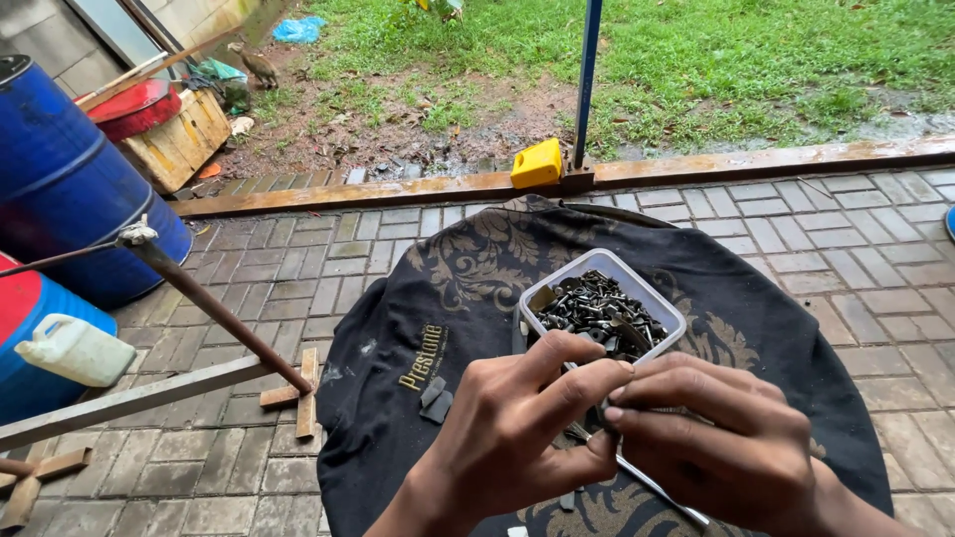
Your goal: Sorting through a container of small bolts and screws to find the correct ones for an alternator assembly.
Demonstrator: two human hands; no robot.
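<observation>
Working position: both hands meet low in the head view, fingertips pressed together over a black cloth (pixel 468 288) with a pale ornamental print, spread on a round surface.
Left hand (pixel 517 428): curled, thumb and forefinger pinched toward the right hand's fingertips; something small and dark sits between them, mostly hidden, so what it is cannot be told.
Right hand (pixel 726 438): fingers bent and closed, tips touching those of the left hand at the same small dark piece.
Clear plastic tub (pixel 602 308): rectangular, on the cloth just beyond the hands, nearly touching the knuckles, filled with small dark metal parts (pixel 597 310).
Loose pieces (pixel 436 400): a couple of flat grey bits on the cloth, just left of the left hand.
Thin metal rod (pixel 662 489): lies slanted on the cloth beneath the right hand, partly covered.
Floor: grey brick paving (pixel 846 249) around the cloth.
Left side: blue drum (pixel 70 179), a white plastic jug (pixel 75 348) in front of it, a rusty angled metal bar (pixel 219 313) with wooden blocks at its foot.
Far edge: yellow block (pixel 536 162) beside a blue pole (pixel 588 80), with wet grass (pixel 756 60) behind.
</observation>
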